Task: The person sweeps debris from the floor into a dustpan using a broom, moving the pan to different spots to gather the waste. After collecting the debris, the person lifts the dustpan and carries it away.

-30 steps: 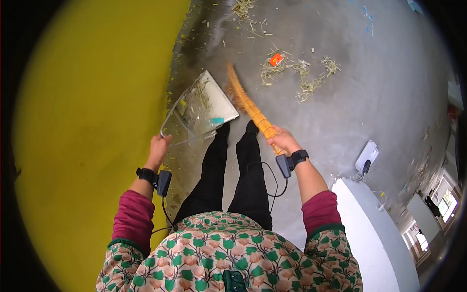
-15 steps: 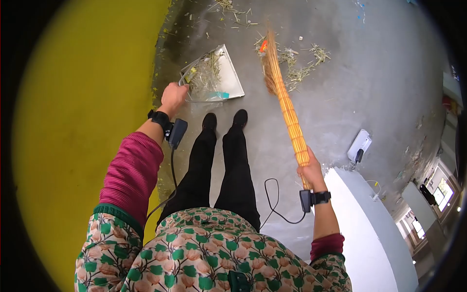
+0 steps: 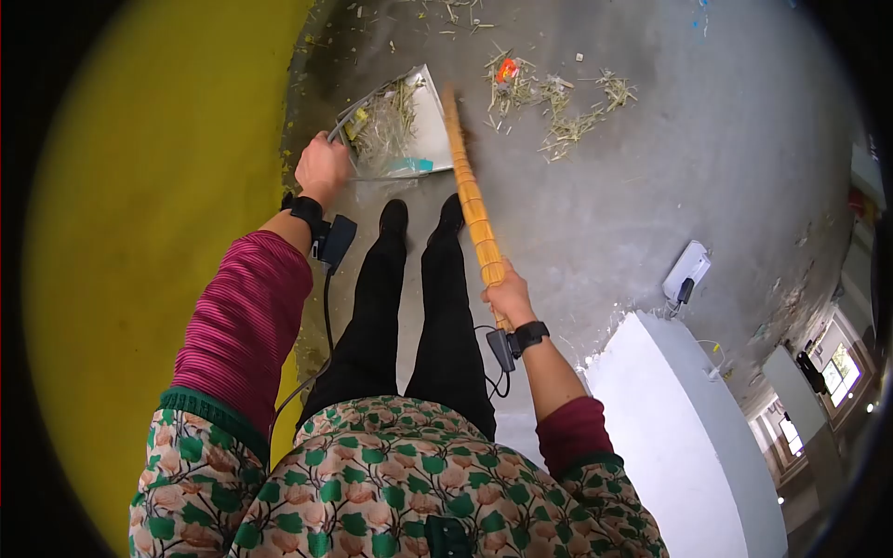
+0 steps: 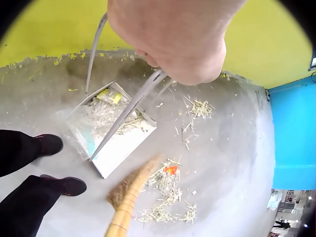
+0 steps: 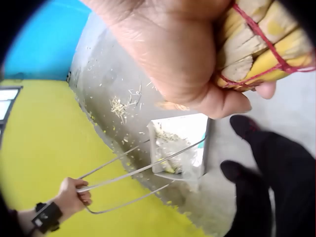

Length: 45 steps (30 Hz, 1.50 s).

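Observation:
My left hand (image 3: 322, 169) grips the thin grey handle (image 4: 128, 109) of a white dustpan (image 3: 429, 130), which lies tilted to one side on the floor. Inside the pan are straw bits, crumpled clear plastic (image 4: 98, 116), a yellow wrapper (image 4: 109, 96) and a teal scrap (image 3: 415, 165). My right hand (image 3: 510, 298) holds the end of a yellow straw broom (image 3: 476, 219), bound with red cord in the right wrist view. The broom's bristles (image 4: 118, 192) are down at the floor beside the pan's open edge.
Loose straw (image 3: 569, 130) and an orange-red wrapper (image 3: 507, 70) lie on the grey floor right of the broom. More straw (image 4: 200, 108) lies farther off. A yellow wall (image 3: 167, 232) runs along the left. A white ledge (image 3: 660, 418) and a power strip (image 3: 686, 272) are at the right.
The broom swung out right over the straw and wrapper, then came back left to the dustpan's edge. The dustpan and left hand have moved forward, away from my body.

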Each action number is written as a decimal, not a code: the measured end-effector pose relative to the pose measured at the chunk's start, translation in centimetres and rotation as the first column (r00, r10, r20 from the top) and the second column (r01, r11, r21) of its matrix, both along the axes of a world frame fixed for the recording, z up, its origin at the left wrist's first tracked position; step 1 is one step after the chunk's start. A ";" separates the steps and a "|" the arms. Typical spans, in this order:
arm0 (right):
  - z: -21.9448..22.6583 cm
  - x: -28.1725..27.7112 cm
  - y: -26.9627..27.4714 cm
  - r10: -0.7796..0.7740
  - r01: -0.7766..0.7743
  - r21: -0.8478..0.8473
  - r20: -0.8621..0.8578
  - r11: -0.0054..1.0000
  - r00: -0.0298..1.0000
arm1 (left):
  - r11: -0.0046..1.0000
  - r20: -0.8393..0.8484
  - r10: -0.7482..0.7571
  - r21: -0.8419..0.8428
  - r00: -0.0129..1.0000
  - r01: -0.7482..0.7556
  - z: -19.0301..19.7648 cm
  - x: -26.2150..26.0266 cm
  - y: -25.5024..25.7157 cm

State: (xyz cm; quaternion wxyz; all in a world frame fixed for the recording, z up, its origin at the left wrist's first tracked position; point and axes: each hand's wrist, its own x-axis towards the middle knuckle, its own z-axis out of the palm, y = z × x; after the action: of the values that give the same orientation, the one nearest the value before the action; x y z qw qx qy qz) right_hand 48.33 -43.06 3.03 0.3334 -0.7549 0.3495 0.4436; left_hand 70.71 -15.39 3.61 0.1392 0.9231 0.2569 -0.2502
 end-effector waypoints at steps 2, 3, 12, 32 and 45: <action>4.6 0.5 0.8 -0.140 0.165 0.213 -0.127 0.963 0.982 | 1.000 0.012 -0.009 0.027 1.000 0.009 0.0 -0.1 -0.1; 5.7 -0.4 0.4 -0.132 0.159 0.208 -0.134 0.965 0.982 | 1.000 0.004 -0.001 0.024 1.000 0.001 -0.2 -0.2 0.1; 2.0 3.1 -5.1 0.044 -0.037 -0.095 0.063 0.995 0.997 | 1.000 0.041 -0.015 0.014 0.999 0.015 -0.1 -0.3 0.0; 3.2 6.1 1.3 0.089 -0.057 0.211 -0.148 0.976 0.985 | 1.000 0.045 -0.007 -0.017 0.999 0.008 -0.5 -0.3 0.3; -0.5 7.6 0.4 0.206 -0.200 0.070 -0.099 0.977 0.974 | 0.999 0.015 -0.005 -0.035 1.000 0.005 -0.1 0.1 0.2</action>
State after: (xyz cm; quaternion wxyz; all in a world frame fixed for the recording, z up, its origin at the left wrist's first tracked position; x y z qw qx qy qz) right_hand 55.98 -42.66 2.54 0.2899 -0.7518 0.2742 0.5249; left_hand 70.84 -15.17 3.53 0.1566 0.9230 0.2491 -0.2480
